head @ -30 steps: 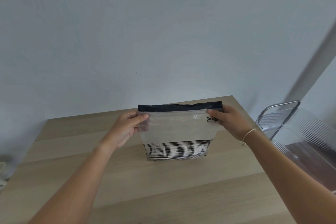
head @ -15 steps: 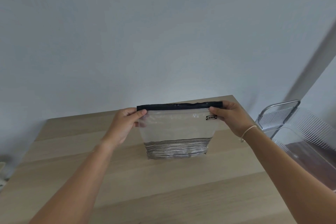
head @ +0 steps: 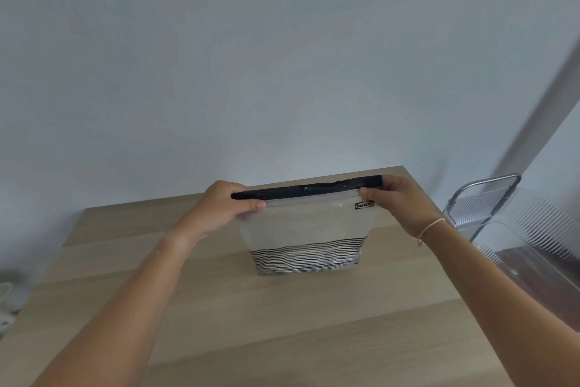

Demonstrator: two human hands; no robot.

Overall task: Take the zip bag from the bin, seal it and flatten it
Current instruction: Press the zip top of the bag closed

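Sealing step in hand: zip bag (head: 303, 236) stands upright on table (head: 219, 308). Left hand (head: 224, 206) and right hand (head: 398, 201) pinch the black zip strip (head: 307, 190) ends. Next: press the strip shut along its length.

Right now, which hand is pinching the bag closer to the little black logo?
The right hand, the one with the thin wrist cord; the logo on the clear striped zip bag sits beside its thumb. The left hand grips the opposite end.
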